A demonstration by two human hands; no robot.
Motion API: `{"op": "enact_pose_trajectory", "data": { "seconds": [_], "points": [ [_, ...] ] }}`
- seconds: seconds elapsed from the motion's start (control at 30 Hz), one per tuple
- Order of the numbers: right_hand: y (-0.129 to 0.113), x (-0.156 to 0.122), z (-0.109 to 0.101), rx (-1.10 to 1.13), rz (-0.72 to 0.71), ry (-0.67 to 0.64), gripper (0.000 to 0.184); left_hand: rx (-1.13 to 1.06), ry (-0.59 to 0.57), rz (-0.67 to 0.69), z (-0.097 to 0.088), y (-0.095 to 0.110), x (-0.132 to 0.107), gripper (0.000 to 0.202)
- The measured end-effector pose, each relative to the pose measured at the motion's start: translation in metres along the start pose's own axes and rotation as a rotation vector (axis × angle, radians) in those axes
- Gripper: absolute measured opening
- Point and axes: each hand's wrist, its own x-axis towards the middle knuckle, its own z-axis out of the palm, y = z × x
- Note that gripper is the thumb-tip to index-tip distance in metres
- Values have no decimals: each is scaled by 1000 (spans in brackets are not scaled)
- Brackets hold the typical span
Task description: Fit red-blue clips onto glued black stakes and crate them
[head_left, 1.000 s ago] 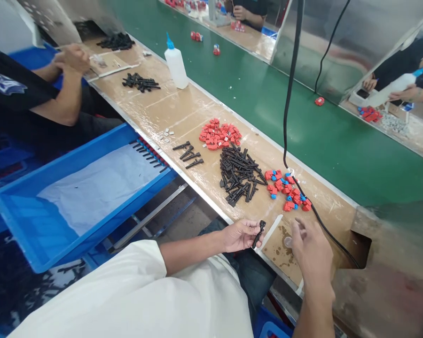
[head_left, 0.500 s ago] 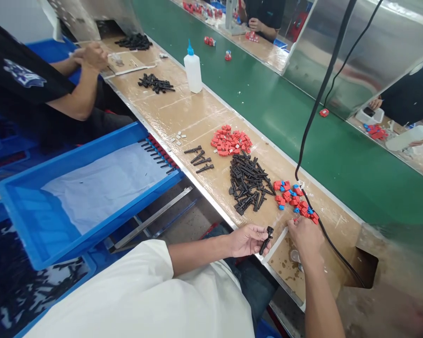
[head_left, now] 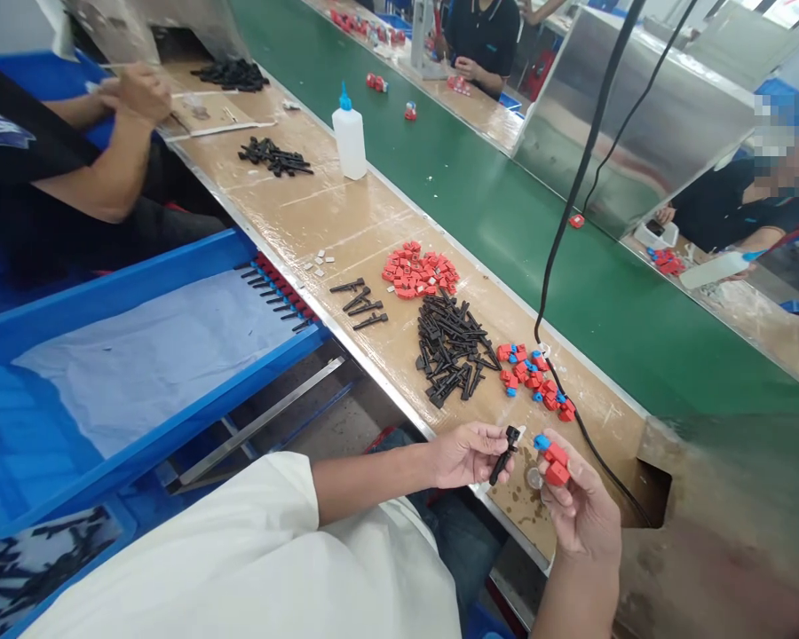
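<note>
Between the thumb and fingers of my left hand [head_left: 470,456] is a black plastic stick part [head_left: 504,455], its blocky head pointing up. My right hand [head_left: 586,506] pinches a red and blue plastic piece [head_left: 555,460], held close to the black part but apart from it. Beyond my hands lie a heap of black stick parts [head_left: 453,342] and a smaller group of red and blue pieces [head_left: 533,377]. Farther off is a pile of red pieces [head_left: 421,270]. Several black sticks [head_left: 360,302] lie separately to the left, near small white bits [head_left: 318,262].
A blue tray [head_left: 139,293] with a white sheet and a row of joined pieces stands left of the bench. A white bottle [head_left: 350,138] stands by the green belt [head_left: 479,213]. A black cable [head_left: 552,266] hangs down at right. Co-workers sit nearby.
My right hand has lifted a red and blue piece from the group and brought it back beside the black stick part. My left hand keeps its hold. The view has shifted slightly right.
</note>
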Motion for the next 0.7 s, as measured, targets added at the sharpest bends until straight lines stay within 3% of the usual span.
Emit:
{"op": "enact_pose_trajectory", "data": {
  "seconds": [0.27,0.47,0.7],
  "points": [
    [22,-22,-1,120,-51,17,42,38,2,-31,10,-8,0,35],
    [27,-31,2,246,-75,90,29,98,27,-23,13,-12,1,38],
    [28,-44,1,300,-134,49,25,127,43,-25,16,-16,2,40]
  ]
}}
